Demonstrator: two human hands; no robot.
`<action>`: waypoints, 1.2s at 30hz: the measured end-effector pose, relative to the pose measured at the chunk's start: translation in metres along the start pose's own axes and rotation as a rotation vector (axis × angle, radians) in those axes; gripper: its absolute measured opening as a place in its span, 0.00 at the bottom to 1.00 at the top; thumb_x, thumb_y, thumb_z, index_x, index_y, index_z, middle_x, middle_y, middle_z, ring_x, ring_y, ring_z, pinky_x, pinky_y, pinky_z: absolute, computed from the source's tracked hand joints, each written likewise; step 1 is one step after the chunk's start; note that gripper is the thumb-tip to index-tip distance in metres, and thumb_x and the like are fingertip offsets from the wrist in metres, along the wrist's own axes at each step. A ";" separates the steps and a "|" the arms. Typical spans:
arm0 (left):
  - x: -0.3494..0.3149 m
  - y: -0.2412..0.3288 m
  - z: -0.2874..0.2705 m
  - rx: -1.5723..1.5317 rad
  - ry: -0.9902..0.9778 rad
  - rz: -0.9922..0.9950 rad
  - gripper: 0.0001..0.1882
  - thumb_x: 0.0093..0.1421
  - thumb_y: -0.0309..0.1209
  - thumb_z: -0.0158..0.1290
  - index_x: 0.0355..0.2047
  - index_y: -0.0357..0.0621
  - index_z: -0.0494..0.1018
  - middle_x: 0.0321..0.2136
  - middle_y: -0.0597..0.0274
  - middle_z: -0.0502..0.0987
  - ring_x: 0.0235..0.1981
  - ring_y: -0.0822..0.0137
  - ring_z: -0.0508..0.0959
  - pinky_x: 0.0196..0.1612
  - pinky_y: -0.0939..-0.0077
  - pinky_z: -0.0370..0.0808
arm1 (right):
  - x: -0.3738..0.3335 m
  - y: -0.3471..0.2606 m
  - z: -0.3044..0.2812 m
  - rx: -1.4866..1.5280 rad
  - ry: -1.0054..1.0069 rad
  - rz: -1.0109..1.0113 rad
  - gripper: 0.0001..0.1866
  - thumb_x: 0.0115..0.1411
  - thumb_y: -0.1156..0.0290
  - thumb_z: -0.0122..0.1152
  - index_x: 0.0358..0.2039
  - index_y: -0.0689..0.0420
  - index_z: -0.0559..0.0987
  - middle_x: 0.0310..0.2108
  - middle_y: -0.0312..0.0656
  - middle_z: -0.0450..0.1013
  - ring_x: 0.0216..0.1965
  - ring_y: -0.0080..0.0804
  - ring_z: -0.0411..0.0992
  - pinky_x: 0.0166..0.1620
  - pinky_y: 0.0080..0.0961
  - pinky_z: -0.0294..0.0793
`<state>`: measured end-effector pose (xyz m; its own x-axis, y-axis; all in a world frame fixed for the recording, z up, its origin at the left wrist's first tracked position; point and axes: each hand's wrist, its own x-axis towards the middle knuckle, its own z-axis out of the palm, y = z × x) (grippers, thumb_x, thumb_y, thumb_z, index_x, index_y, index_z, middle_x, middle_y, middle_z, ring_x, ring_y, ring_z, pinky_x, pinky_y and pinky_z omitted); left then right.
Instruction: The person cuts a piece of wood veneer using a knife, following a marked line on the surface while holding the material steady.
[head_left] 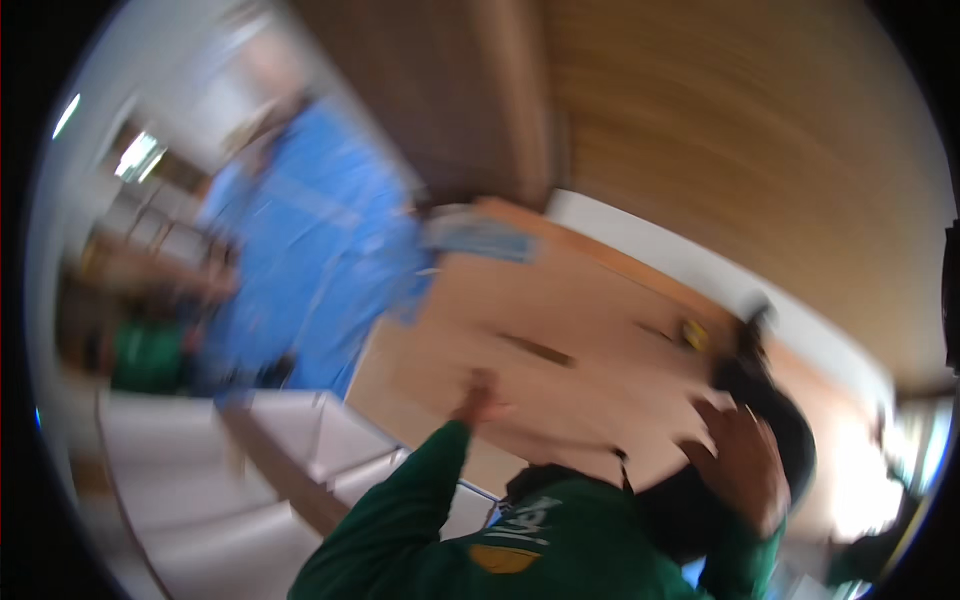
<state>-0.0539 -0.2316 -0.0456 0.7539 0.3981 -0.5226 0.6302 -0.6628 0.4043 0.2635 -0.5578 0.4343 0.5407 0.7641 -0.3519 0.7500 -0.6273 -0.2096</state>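
My left hand (482, 398) reaches over light brown floor boarding (590, 300), in a green sleeve. Its fingers are smeared by motion, and I cannot tell whether it holds anything. My right hand (745, 460) is raised beside my dark-trousered leg, thumb apart from the fingers, with nothing seen in it. On the boarding, ahead of my left hand, lies a narrow brown strip (540, 350). Farther right, near my foot, sits a small blurred yellow-and-black object (692, 334) with a thin dark piece (653, 330) beside it.
A large wood-grain panel (740, 130) rises at the upper right above a white base strip (640, 230). Blue sheeting (320, 240) covers the floor at the left. White open compartments (190, 450) with a brown bar (280, 465) across them stand at the lower left.
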 end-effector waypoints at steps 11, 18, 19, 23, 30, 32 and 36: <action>-0.010 0.069 -0.046 -0.156 -0.009 -0.370 0.57 0.60 0.41 0.65 0.83 0.50 0.44 0.82 0.35 0.33 0.80 0.23 0.39 0.63 0.22 0.71 | 0.037 -0.065 -0.033 0.032 -0.225 0.000 0.25 0.68 0.67 0.67 0.64 0.61 0.79 0.55 0.56 0.81 0.56 0.56 0.78 0.61 0.44 0.76; -0.009 0.064 -0.044 -0.058 -0.042 -0.341 0.60 0.60 0.47 0.68 0.83 0.50 0.44 0.81 0.29 0.32 0.79 0.19 0.41 0.61 0.24 0.74 | 0.048 -0.055 -0.019 0.076 -0.214 -0.091 0.24 0.70 0.64 0.64 0.64 0.57 0.79 0.59 0.57 0.79 0.60 0.59 0.77 0.63 0.45 0.74; -0.009 0.063 -0.043 -0.071 -0.050 -0.334 0.60 0.60 0.47 0.68 0.84 0.51 0.44 0.81 0.29 0.32 0.79 0.20 0.40 0.61 0.24 0.73 | 0.047 -0.053 -0.018 0.082 -0.227 -0.109 0.24 0.70 0.64 0.64 0.64 0.56 0.79 0.60 0.57 0.79 0.61 0.59 0.76 0.64 0.45 0.74; -0.004 0.065 -0.040 -0.095 -0.032 -0.370 0.61 0.59 0.46 0.69 0.84 0.52 0.44 0.81 0.31 0.31 0.80 0.21 0.38 0.63 0.23 0.71 | 0.046 -0.045 -0.013 0.017 -0.226 -0.119 0.25 0.71 0.61 0.62 0.65 0.58 0.78 0.62 0.58 0.77 0.62 0.61 0.75 0.65 0.47 0.73; -0.003 0.069 -0.048 -0.117 -0.048 -0.397 0.57 0.59 0.37 0.65 0.83 0.55 0.46 0.83 0.38 0.33 0.81 0.23 0.35 0.59 0.18 0.71 | 0.051 -0.042 -0.011 -0.008 -0.273 -0.091 0.28 0.72 0.57 0.60 0.68 0.58 0.76 0.64 0.60 0.75 0.64 0.62 0.73 0.67 0.48 0.71; -0.003 0.068 -0.046 -0.130 -0.056 -0.396 0.56 0.60 0.37 0.64 0.83 0.55 0.47 0.83 0.39 0.33 0.81 0.24 0.35 0.60 0.17 0.71 | 0.052 -0.047 -0.011 -0.011 -0.290 -0.062 0.29 0.72 0.55 0.60 0.68 0.57 0.76 0.65 0.60 0.75 0.64 0.63 0.73 0.67 0.48 0.71; 0.002 0.064 -0.034 -0.156 0.018 -0.397 0.51 0.64 0.38 0.60 0.83 0.56 0.47 0.83 0.40 0.34 0.81 0.25 0.36 0.61 0.16 0.70 | 0.056 -0.052 -0.012 -0.035 -0.285 -0.063 0.30 0.72 0.51 0.59 0.69 0.54 0.76 0.64 0.60 0.75 0.64 0.64 0.74 0.66 0.49 0.72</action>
<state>-0.0061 -0.2520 0.0046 0.4494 0.6146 -0.6483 0.8917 -0.3524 0.2840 0.2593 -0.4810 0.4363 0.3670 0.7252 -0.5825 0.7942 -0.5703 -0.2096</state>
